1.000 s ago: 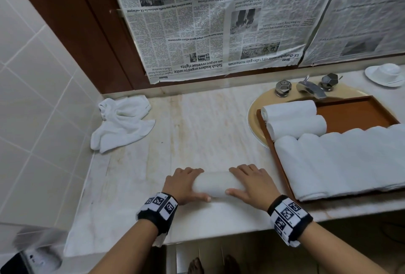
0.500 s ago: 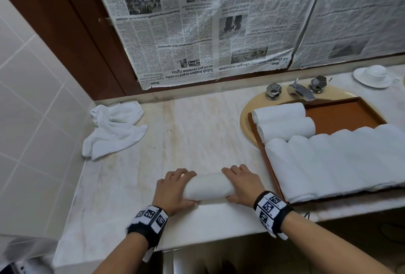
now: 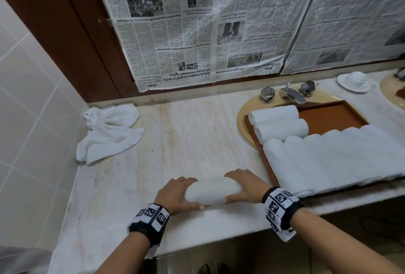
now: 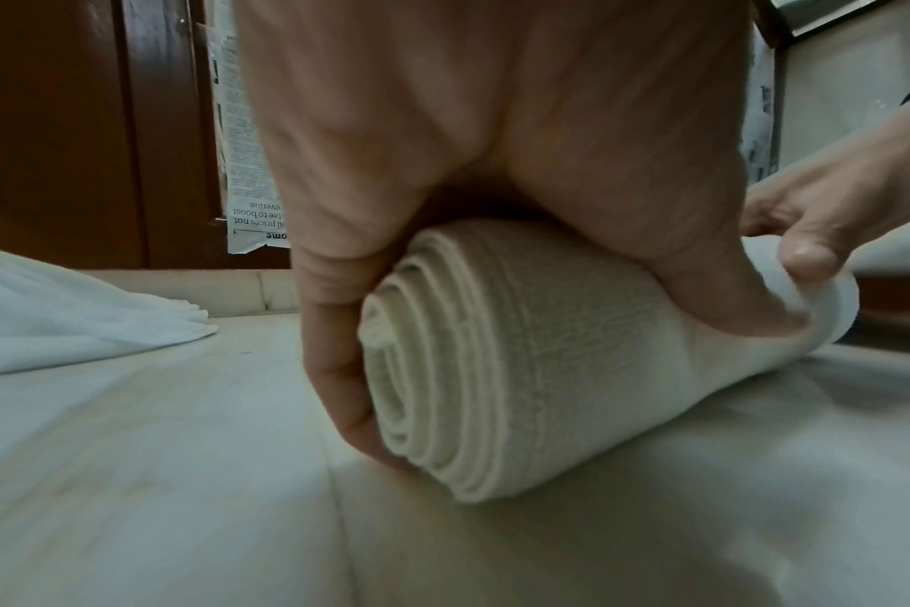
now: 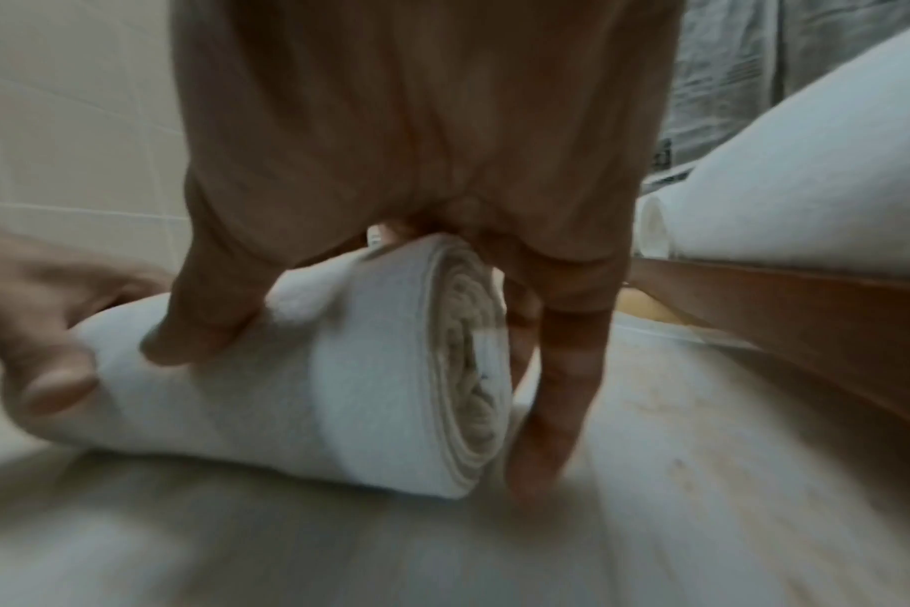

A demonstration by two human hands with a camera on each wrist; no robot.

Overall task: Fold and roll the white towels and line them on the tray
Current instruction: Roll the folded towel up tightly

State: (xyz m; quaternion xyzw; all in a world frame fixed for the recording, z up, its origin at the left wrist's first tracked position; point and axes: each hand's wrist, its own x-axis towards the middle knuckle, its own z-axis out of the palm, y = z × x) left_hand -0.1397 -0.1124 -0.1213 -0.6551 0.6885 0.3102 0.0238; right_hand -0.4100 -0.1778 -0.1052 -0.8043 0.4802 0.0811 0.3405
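- Pale marble counter (image 3: 192,137) is filling the middle of the head view, with grey printed newspaper sheets (image 3: 197,23) hanging across the top.
- Left hand (image 3: 175,192) and right hand (image 3: 245,186) are each curling round one end of a white rolled cloth towel (image 3: 213,190) at the bottom middle, so both are gripping it.
- In the left wrist view the fingers (image 4: 333,369) are cupping the spiral end of the roll.
- Rolling looks finished; the step in hand is picking the roll up.
- Brown wooden tray (image 3: 328,118) is sitting at the right, with white rolled towels (image 3: 328,159) lined up on it.
- Next, the roll needs squeezing tight so it does not come loose, then setting beside the others.
- One crumpled white towel (image 3: 109,131) is waiting at the left.
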